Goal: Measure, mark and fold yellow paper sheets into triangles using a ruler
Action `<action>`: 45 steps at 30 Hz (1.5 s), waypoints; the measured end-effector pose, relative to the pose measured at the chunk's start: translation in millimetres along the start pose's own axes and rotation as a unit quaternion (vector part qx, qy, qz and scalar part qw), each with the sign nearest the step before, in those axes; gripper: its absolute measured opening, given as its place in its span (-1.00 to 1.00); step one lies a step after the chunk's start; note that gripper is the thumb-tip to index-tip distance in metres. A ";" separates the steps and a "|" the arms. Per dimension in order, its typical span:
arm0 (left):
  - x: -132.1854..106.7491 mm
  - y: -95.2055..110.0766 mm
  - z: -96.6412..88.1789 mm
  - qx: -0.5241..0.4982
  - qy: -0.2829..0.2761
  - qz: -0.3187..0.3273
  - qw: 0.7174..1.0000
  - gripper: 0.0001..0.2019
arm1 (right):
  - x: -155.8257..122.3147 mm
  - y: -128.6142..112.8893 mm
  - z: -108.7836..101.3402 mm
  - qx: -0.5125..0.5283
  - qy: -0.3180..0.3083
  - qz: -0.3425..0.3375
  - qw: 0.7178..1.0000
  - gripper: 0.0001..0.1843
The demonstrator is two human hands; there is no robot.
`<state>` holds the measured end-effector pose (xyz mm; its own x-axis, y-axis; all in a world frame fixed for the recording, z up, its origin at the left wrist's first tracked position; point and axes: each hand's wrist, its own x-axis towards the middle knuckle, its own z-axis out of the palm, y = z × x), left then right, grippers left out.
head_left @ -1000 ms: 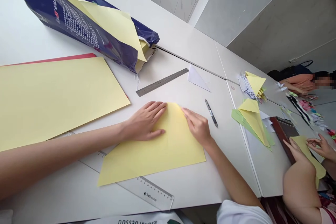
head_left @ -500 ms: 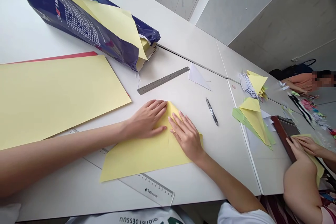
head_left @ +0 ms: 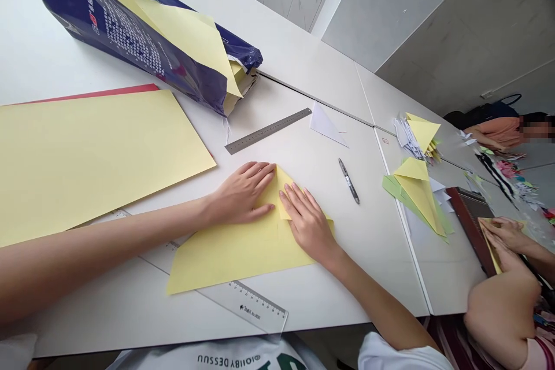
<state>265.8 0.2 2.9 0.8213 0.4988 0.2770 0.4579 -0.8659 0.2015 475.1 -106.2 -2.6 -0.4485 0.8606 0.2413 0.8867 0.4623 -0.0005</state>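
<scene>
A pale yellow sheet of paper (head_left: 234,251) lies on the white table (head_left: 312,295), its far corner folded over. My left hand (head_left: 240,193) rests flat on the sheet's far left part, fingers stretched out. My right hand (head_left: 306,222) lies flat on the folded flap, fingers spread and pressing it down. Neither hand holds anything. A clear plastic ruler (head_left: 255,309) sticks out from under the sheet's near edge.
A metal ruler (head_left: 267,130), a white paper triangle (head_left: 325,125) and a pen (head_left: 348,180) lie beyond the sheet. A large yellow sheet (head_left: 87,156) on red paper lies left, with a blue bag (head_left: 139,40) behind. Another person's hands (head_left: 503,234) work at right near folded papers (head_left: 418,191).
My right hand moved from the sheet's right edge onto the folded corner and flattened there. The left hand stayed put. The other person's hands shifted on their yellow paper.
</scene>
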 end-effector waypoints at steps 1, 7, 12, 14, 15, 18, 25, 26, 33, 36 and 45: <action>0.1 0.1 0.3 -0.003 0.002 -0.002 1.000 -0.36 | 0.0 -0.1 -0.7 0.001 -0.007 -0.002 1.000 -0.41; 0.8 0.2 0.5 -0.010 0.002 -0.008 1.000 -0.36 | -1.1 -1.0 -4.6 0.022 -0.030 -0.010 0.999 -0.36; 0.4 -0.5 1.2 -0.008 -0.005 -0.009 1.000 -0.37 | -1.4 -2.0 -3.9 0.036 -0.023 0.000 0.999 -0.39; 0.3 -1.0 1.6 -0.006 -0.009 -0.011 1.000 -0.34 | -1.2 -1.9 -3.4 0.043 -0.018 0.006 0.999 -0.40; 0.3 -1.3 1.6 -0.006 -0.012 -0.012 1.000 -0.33 | -1.2 -1.8 -3.2 0.046 -0.016 0.007 0.999 -0.41; 0.9 -1.5 1.2 -0.007 -0.018 -0.016 1.000 -0.31 | -1.3 -1.0 -3.0 0.054 -0.012 0.007 0.998 -0.41; 0.4 -1.4 3.1 -0.007 -0.016 -0.021 1.000 -0.26 | -1.7 0.3 -3.9 0.078 -0.017 0.012 0.997 -0.43; 0.1 -1.5 3.6 -0.006 -0.018 -0.019 1.000 -0.26 | -1.7 0.5 -4.0 0.081 -0.018 0.013 0.996 -0.43; 0.9 -1.8 2.2 -0.002 -0.023 -0.014 1.000 -0.30 | -2.0 1.6 -3.7 0.086 -0.023 0.012 0.996 -0.42; 1.7 -1.2 0.8 -0.002 -0.023 -0.013 1.000 -0.32 | -2.2 0.6 -3.2 0.083 -0.020 0.014 0.996 -0.42; 2.6 1.5 4.7 -0.005 -0.020 -0.042 0.999 -0.11 | -2.5 -1.0 -1.8 0.072 -0.014 0.013 0.997 -0.42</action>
<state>270.2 0.1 -0.5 0.7928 0.5681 0.2205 0.5231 -0.8200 0.2322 475.5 -109.2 -1.5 -0.4302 0.8774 0.2122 0.8736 0.4639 -0.1470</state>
